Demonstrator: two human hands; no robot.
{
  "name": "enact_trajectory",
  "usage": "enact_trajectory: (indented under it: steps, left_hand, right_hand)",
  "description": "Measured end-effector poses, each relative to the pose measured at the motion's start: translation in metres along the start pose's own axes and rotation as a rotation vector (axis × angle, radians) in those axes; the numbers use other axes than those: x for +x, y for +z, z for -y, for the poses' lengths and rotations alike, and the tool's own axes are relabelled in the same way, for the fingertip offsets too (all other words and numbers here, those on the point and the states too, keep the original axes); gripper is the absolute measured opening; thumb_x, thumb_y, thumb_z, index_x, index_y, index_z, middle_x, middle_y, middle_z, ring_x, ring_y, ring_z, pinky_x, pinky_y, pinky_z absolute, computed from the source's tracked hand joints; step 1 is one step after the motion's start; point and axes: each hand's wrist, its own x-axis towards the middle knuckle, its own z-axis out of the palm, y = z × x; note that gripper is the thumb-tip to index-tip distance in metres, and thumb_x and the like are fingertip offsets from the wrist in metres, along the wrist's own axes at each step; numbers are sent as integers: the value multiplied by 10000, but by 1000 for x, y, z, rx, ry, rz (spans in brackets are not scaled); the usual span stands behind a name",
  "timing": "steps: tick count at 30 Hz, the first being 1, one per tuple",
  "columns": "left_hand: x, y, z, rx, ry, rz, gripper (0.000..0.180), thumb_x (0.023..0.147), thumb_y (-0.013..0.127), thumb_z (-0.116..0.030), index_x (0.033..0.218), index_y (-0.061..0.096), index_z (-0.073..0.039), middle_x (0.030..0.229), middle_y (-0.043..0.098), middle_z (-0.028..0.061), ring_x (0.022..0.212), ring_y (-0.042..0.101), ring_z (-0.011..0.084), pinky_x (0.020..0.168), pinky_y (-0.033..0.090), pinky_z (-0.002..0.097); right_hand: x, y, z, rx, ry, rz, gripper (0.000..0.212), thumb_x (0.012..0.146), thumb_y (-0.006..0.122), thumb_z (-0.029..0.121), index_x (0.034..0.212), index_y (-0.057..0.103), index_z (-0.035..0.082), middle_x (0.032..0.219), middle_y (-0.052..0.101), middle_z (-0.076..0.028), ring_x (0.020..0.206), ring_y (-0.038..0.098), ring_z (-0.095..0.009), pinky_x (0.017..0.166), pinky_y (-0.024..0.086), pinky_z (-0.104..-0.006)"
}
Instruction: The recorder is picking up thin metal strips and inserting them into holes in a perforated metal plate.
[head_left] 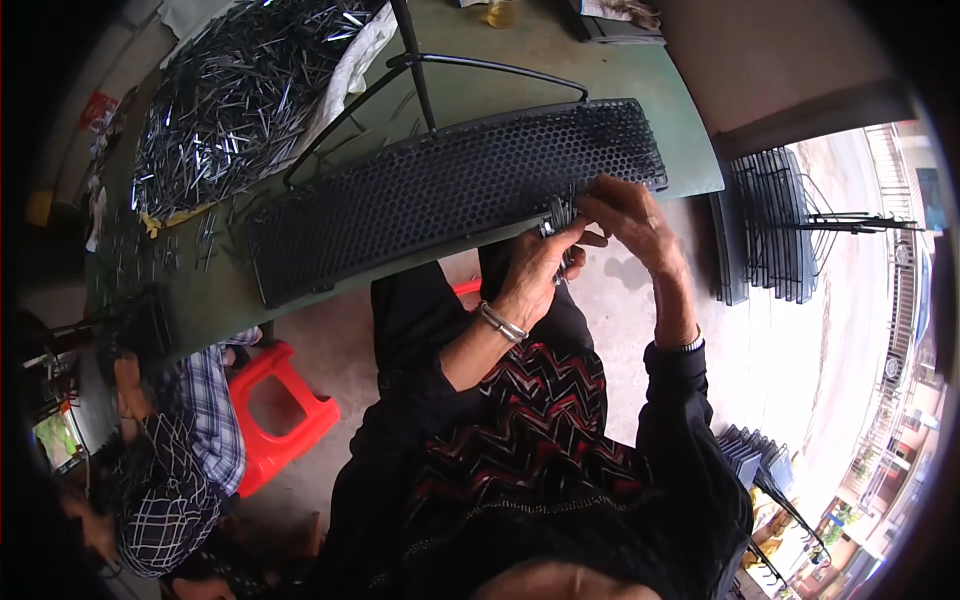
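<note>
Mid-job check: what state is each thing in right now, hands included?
Left hand: closed on a bunch of small metal pins.
Right hand: fingers pinched at the pins, by the panel edge.
Black perforated panel: lying flat on the green table.
Pin pile: loose, heaped.
Red stool: upright, unoccupied.

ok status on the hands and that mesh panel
Left hand gripping small metal clips. Right hand pinching at black mesh panel edge. Nothing blocking.

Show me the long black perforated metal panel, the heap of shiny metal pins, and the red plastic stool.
Long black perforated metal panel (430,190): head view, middle of its mesh face.
Heap of shiny metal pins (225,100): head view, centre of the pile.
Red plastic stool (300,420): head view, right side of its seat rim.
</note>
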Motion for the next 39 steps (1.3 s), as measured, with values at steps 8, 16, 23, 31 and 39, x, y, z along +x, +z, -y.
enact_trajectory:
  steps: [8, 16, 23, 31, 39]
  left_hand:
    - [4, -2, 0, 21, 18, -18, 219, 922, 583, -228, 1010, 644, -37, 906, 701, 125, 676, 642, 151, 518, 455, 258]
    - [10, -6, 6, -102, -62, -78, 207, 915, 589, -201, 1020, 629, -26, 879, 676, 129, 758, 673, 240, 649, 571, 374]
    - [11, -11, 10, -173, -92, -83, 168, 912, 598, -182, 1005, 609, -43, 885, 643, 106, 815, 648, 228, 712, 574, 420]
    - [5, -8, 8, -138, -94, -107, 144, 915, 601, -168, 980, 613, -40, 804, 610, 59, 701, 593, 155, 644, 564, 352]
    - [5, -9, 9, -98, -54, -43, 209, 916, 614, -198, 1005, 616, -9, 755, 601, 34, 674, 578, 128, 629, 516, 293]
  right_hand:
    - [2, -3, -3, 83, -36, -12, 110, 873, 571, 70, 899, 599, -33, 749, 631, -70, 697, 599, -115, 633, 488, -265]
    - [27, -2, 8, 2, -138, -665, 134, 904, 560, 110, 924, 586, -19, 754, 681, -102, 713, 668, -152, 671, 515, -284]
    - [54, 3, -19, -321, -273, -845, 100, 902, 551, 108, 932, 601, 27, 763, 676, -116, 681, 667, -207, 636, 505, -317]
    - [57, 5, -21, -586, -339, -797, 84, 882, 594, 126, 923, 651, 80, 836, 616, -114, 749, 626, -288, 667, 489, -358]
    - [58, 4, -29, -675, -311, -779, 203, 863, 650, 188, 1053, 691, 130, 921, 586, -107, 781, 609, -274, 691, 481, -348]
